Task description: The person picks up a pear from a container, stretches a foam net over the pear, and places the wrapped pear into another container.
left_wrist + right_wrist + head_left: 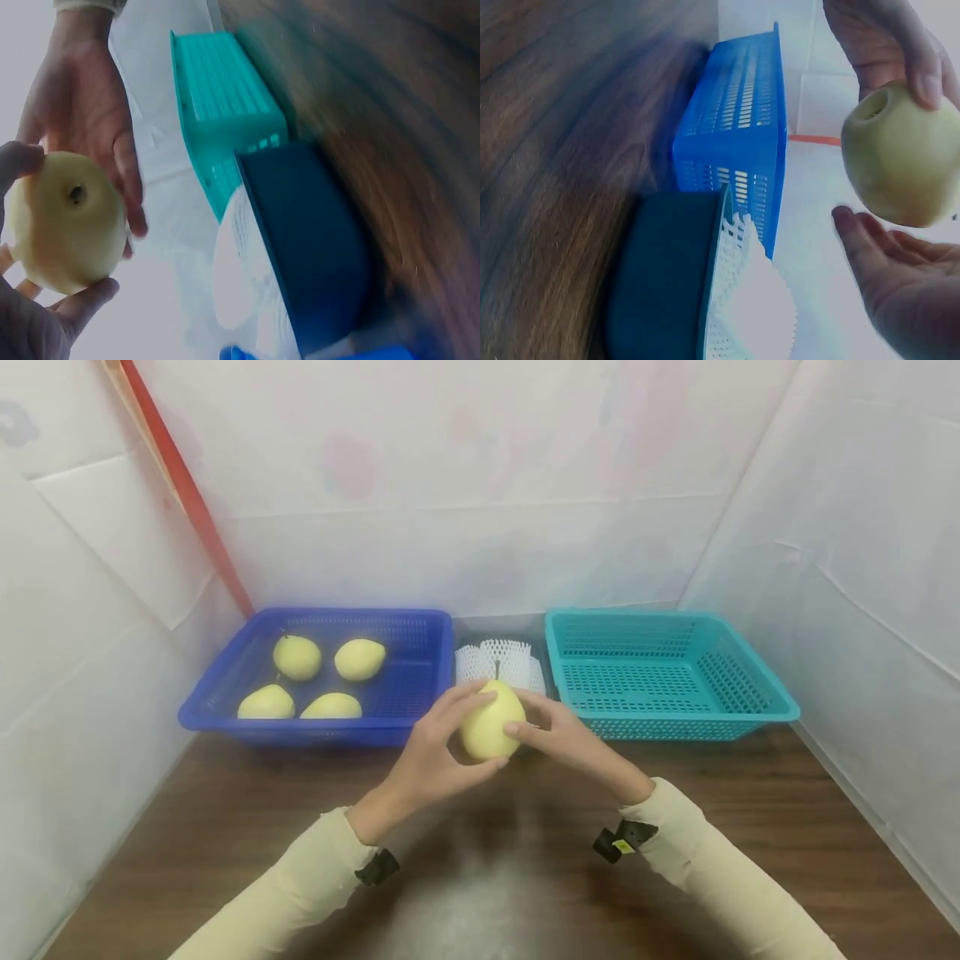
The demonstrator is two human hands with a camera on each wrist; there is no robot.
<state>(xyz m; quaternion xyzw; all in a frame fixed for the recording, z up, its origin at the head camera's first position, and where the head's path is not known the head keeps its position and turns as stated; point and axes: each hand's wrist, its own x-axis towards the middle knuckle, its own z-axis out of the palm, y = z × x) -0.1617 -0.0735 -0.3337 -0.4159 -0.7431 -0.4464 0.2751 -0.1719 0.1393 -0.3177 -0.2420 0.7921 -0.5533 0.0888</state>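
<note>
A yellow pear point(489, 727) is held upright, stem up, above the table's middle. My left hand point(429, 752) grips it from the left, and the left wrist view shows thumb and fingers around the pear point(67, 232). Beside the pear's other side is my right hand point(570, 742). In the right wrist view my right hand point(907, 277) has extended fingers, with a gap between its thumb and the pear point(900, 161). Behind the hands, white foam fruit nets point(506, 656) sit in a dark bin point(667, 270); the hands partly hide them in the head view.
At the left stands a blue basket point(315, 727) with several pears point(360, 659) inside. A teal basket point(671, 727) stands at the right with nothing visible in it. White sheeting point(480, 560) walls the wooden table point(225, 827) at the back and sides.
</note>
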